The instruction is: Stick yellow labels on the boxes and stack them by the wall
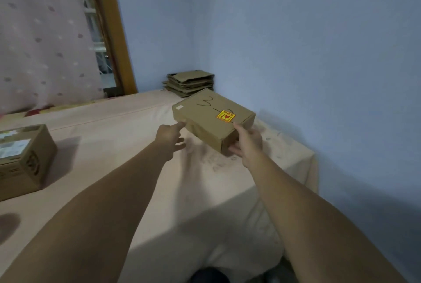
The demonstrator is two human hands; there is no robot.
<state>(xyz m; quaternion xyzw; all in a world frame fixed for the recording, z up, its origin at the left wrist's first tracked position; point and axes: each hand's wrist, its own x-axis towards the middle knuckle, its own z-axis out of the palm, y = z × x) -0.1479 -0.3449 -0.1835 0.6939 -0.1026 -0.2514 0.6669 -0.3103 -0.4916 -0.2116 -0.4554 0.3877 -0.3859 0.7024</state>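
Box labelled and nearly at the wall

Cardboard fills the middle right of the frame: a labelled box (pixel 211 118), shallow and brown, sits slightly tilted over the cloth-covered surface (pixel 136 157), close to the blue wall (pixel 319 54) on the right. A yellow label (pixel 226 116) is stuck on its lid towards the near edge, next to some handwritten marks. Whether the box rests fully on the cloth or is just clear of it cannot be told.

The right hand (pixel 248 143) grips the box's near right corner, thumb on the lid edge and fingers wrapped beneath. The left hand (pixel 169 136) is spread, fingers straight, with only the index fingertip touching the near left corner; it holds nothing.

Judging by how things lie, the sticking step for this box is done and the placing step is under way. No built box stands by the wall yet, so this one looks like the base of the stack. At the left edge of the frame a second box (pixel 20 159) shows pale stickers but no yellow one, so it probably awaits labelling and stacking. Flattened cardboard (pixel 189 83) is piled in the far corner, just above the labelled box.
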